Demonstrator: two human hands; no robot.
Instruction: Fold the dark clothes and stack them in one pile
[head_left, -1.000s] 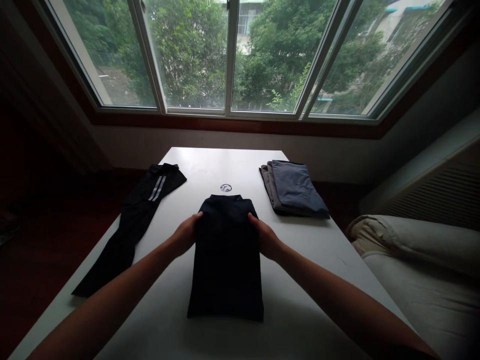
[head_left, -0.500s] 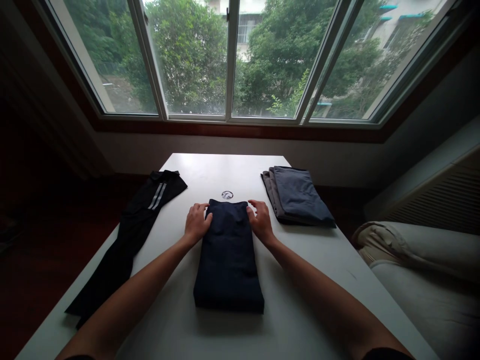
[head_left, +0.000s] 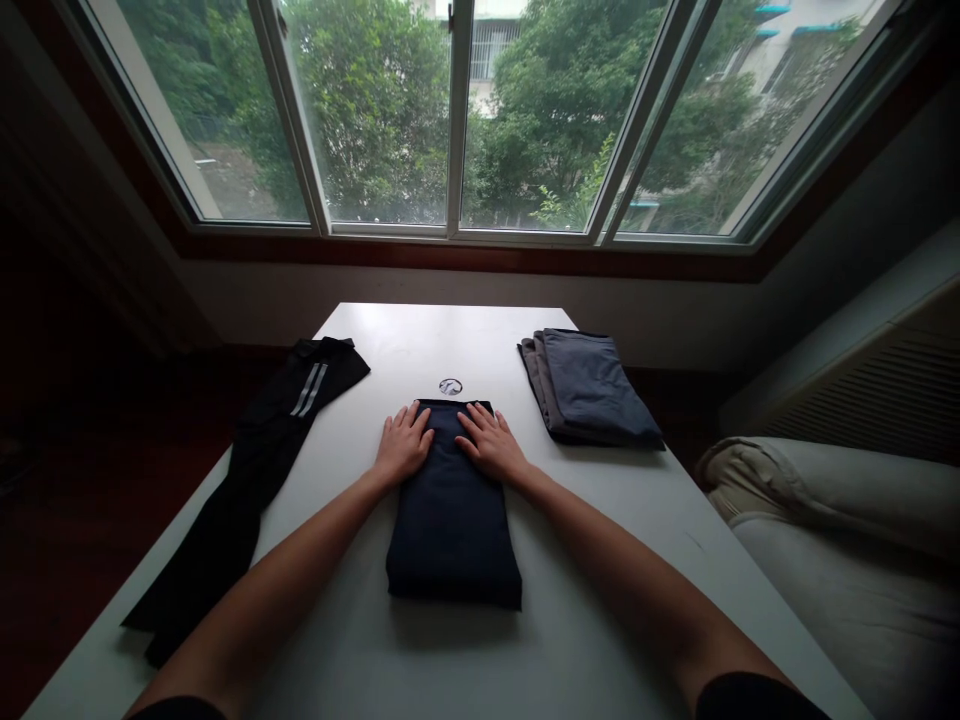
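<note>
A folded dark navy garment (head_left: 452, 530) lies in the middle of the white table (head_left: 600, 620). My left hand (head_left: 403, 444) rests flat on its far left corner with the fingers spread. My right hand (head_left: 490, 441) lies flat on its far right part, fingers stretched out too. Both hands press on the cloth and hold nothing.
Black trousers with grey stripes (head_left: 259, 470) lie along the table's left edge and hang over it. A folded grey stack (head_left: 589, 388) sits at the far right. A small round mark (head_left: 450, 386) is just beyond the navy garment. A pale cushion (head_left: 840, 520) is at right.
The navy garment became shorter, folded over toward me. My hands moved from its side edges onto its top far end and flattened out.
</note>
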